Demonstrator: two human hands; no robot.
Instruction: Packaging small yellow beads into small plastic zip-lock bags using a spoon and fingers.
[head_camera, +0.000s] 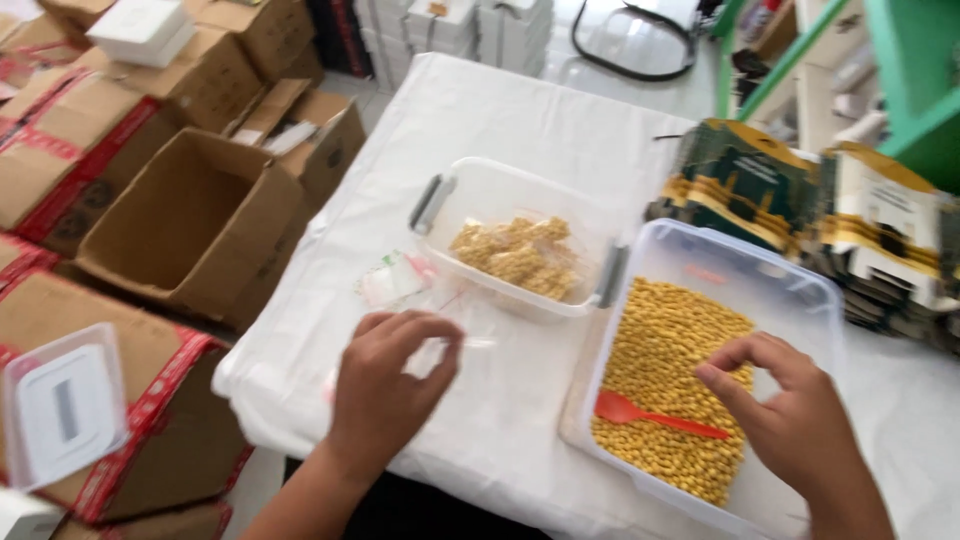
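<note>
**Hands at the bag and the bean tub**

Nearest me, my left hand (385, 385) pinches a clear plastic bag (440, 335) on the white surface (500, 120). My right hand (790, 415) hovers over the tub (700, 250) of yellow beans (670, 340), fingers (725, 380) narrowly curled, empty, above a red spoon (650, 415). Farther off sits a container (500, 190) of filled packets (520, 250).

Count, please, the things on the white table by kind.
Clear plastic tubs: 2 (small, large)
Red scoop: 1
Clear bag at the left hand: 1
Stacks of printed cartons: 1
Total: 5
</note>
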